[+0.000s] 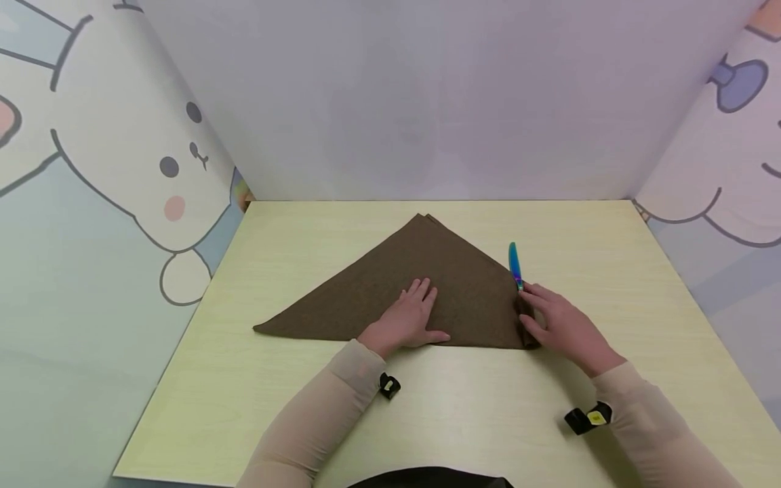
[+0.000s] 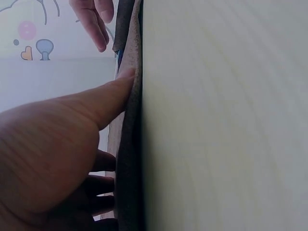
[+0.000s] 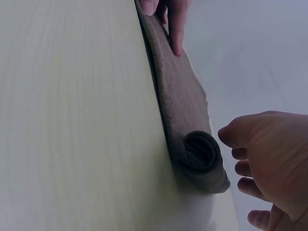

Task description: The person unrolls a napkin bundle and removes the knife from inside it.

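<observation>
A brown cloth (image 1: 348,298) lies folded into a triangle, its point away from me and its long edge toward me. My left hand (image 1: 409,318) rests on the middle of it, fingers spread, thumb by the near edge. The cloth's right corner is turned into a small roll (image 3: 204,163), with a spiral end in the right wrist view. From the far end of that roll sticks a shiny blue-purple table knife (image 1: 514,261), its lower part hidden in the cloth. Beside the roll is my right hand (image 1: 564,329), fingers loosely extended, fingertips right at its outer side.
The cloth lies on a pale wooden table (image 1: 476,413). A plain light wall (image 1: 427,102) rises behind the table, with cartoon-printed panels (image 1: 122,149) at both sides. Part of a black object (image 1: 433,478) shows at the bottom edge. Each wrist wears a small black camera (image 1: 588,418).
</observation>
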`<state>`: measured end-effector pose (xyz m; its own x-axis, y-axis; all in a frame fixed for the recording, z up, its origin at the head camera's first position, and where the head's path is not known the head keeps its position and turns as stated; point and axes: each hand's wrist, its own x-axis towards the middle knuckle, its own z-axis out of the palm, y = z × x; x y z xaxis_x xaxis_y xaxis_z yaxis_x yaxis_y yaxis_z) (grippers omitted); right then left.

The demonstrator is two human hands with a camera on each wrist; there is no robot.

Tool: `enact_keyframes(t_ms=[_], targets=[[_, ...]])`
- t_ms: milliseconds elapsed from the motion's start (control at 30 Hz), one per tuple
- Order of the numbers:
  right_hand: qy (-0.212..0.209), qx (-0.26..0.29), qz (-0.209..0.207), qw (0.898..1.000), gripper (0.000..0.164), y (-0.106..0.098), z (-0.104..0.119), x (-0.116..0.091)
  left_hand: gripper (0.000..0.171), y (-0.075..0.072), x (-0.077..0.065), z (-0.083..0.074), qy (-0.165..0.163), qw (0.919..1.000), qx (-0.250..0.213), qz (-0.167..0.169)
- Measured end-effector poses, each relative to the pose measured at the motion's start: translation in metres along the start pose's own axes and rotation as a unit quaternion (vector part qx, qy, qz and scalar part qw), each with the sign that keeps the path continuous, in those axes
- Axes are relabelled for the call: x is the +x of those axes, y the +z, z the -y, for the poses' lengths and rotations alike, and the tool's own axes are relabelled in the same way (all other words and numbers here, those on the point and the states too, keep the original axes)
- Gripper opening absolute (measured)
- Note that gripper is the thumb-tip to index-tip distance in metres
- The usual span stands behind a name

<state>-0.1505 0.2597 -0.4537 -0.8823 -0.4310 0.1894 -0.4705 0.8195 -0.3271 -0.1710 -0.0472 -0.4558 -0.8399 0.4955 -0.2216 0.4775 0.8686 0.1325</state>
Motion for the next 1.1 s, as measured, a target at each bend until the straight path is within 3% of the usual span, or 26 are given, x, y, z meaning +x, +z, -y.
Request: enact_keyframes(t_ms=[333, 567, 1100], targets=[[-0.063, -0.05, -0.029, 0.996, 0.061, 0.008, 0.011, 0.006, 0.098, 0.002, 0.0, 0.0, 0.001, 1.0, -0.001, 0.002], [-0.061, -0.093, -0.016, 0.994, 0.07, 0.006, 0.007, 0.007, 0.098, 0.003, 0.0, 0.0, 0.001, 1.0, -0.003, 0.001], [-0.058, -0.087, -0.036, 0.994, 0.064, 0.007, -0.003, 0.003, 0.098, 0.001, 0.0, 0.002, 0.002, 1.0, -0.004, 0.0]])
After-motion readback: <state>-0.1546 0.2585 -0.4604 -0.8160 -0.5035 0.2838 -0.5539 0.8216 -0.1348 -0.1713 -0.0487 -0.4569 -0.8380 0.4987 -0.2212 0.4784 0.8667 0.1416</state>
